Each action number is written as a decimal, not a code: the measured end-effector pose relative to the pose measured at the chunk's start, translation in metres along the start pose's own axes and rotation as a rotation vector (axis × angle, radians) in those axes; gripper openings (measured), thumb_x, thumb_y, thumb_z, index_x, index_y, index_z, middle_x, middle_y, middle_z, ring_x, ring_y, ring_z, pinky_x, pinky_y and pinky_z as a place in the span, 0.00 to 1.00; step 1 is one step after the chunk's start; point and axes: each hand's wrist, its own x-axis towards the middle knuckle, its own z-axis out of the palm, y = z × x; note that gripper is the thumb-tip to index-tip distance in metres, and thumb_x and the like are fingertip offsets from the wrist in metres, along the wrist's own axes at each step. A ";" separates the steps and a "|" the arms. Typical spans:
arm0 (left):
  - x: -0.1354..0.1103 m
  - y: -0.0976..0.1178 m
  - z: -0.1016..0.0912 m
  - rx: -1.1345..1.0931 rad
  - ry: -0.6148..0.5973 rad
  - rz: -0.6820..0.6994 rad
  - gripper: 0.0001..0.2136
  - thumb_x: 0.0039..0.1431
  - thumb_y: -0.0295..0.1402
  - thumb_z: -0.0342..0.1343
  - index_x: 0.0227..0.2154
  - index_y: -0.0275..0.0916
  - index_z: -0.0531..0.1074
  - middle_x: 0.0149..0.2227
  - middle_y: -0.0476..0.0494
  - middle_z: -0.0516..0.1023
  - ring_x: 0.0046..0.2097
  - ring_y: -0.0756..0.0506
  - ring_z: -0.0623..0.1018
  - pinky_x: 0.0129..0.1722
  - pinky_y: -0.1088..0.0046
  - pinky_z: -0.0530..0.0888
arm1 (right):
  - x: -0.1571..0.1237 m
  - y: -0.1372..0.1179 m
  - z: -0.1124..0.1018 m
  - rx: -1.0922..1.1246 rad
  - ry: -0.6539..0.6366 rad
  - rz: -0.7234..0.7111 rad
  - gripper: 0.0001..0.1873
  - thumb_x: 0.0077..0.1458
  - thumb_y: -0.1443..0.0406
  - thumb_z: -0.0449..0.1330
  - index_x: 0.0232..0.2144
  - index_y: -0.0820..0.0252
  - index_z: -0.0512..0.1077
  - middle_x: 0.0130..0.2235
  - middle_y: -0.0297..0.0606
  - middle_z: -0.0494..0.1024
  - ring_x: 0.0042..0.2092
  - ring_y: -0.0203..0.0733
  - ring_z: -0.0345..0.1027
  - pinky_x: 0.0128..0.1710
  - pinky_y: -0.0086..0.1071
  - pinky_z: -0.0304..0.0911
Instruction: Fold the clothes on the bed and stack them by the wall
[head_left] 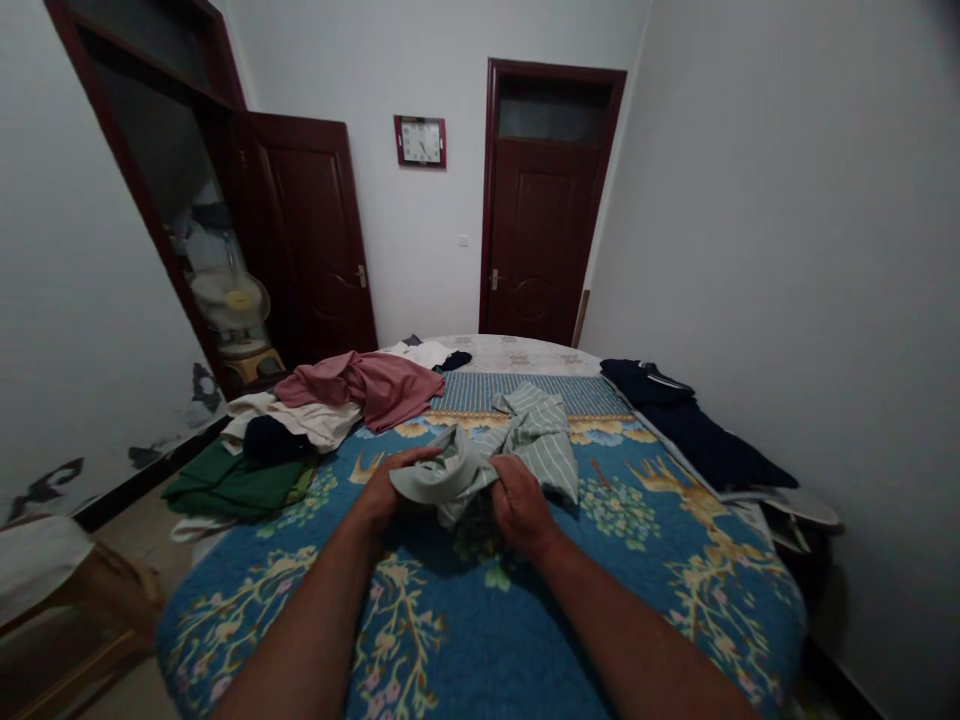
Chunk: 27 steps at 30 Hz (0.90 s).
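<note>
A pale green striped garment point(517, 440) lies bunched in the middle of a bed covered by a blue flowered quilt point(465, 640). My left hand point(390, 485) grips its near left part, fingers curled over the cloth. My right hand point(521, 510) is closed on the fabric just beside it, knuckles up. Both forearms reach forward over the quilt. The rest of the garment trails away from me toward the far side of the bed.
A pile of clothes sits at the bed's left edge: a pink garment point(367, 385), a cream one point(307, 420), green cloth point(232, 485). Dark navy clothing point(690, 420) lies along the right edge by the wall. A wooden stool point(75, 590) stands at lower left. Two dark doors point(544, 235) and a fan point(229, 300) are behind.
</note>
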 end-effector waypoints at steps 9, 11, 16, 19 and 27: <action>0.005 0.006 0.002 0.268 -0.064 0.145 0.13 0.44 0.44 0.71 0.28 0.40 0.86 0.59 0.31 0.83 0.56 0.27 0.82 0.51 0.54 0.79 | 0.009 -0.007 -0.022 0.046 0.216 0.064 0.14 0.68 0.66 0.50 0.47 0.57 0.75 0.50 0.46 0.81 0.56 0.48 0.74 0.60 0.42 0.68; 0.003 0.008 -0.001 0.299 -0.130 0.121 0.11 0.44 0.42 0.69 0.26 0.41 0.86 0.59 0.31 0.84 0.57 0.26 0.82 0.52 0.53 0.79 | 0.009 -0.008 -0.026 0.048 0.176 0.129 0.13 0.69 0.65 0.49 0.45 0.55 0.74 0.42 0.41 0.81 0.47 0.47 0.76 0.51 0.38 0.70; 0.002 0.011 -0.011 0.354 -0.258 0.063 0.12 0.43 0.38 0.65 0.32 0.44 0.89 0.58 0.36 0.85 0.58 0.27 0.81 0.56 0.52 0.77 | 0.008 -0.009 -0.022 0.033 0.051 0.146 0.13 0.71 0.63 0.48 0.45 0.54 0.73 0.38 0.39 0.81 0.42 0.47 0.78 0.45 0.34 0.69; 0.003 0.012 -0.014 0.438 -0.234 0.157 0.16 0.49 0.39 0.60 0.37 0.44 0.89 0.53 0.38 0.87 0.59 0.30 0.81 0.62 0.54 0.73 | 0.008 -0.009 -0.016 -0.040 -0.030 0.128 0.14 0.71 0.64 0.49 0.47 0.55 0.74 0.41 0.41 0.83 0.44 0.47 0.79 0.47 0.34 0.68; -0.011 0.013 0.014 0.330 -0.410 0.024 0.24 0.58 0.58 0.62 0.33 0.40 0.86 0.30 0.41 0.82 0.36 0.38 0.79 0.37 0.63 0.75 | 0.004 -0.007 -0.006 -0.159 -0.176 0.079 0.13 0.67 0.68 0.56 0.49 0.56 0.77 0.44 0.42 0.84 0.46 0.46 0.78 0.49 0.35 0.68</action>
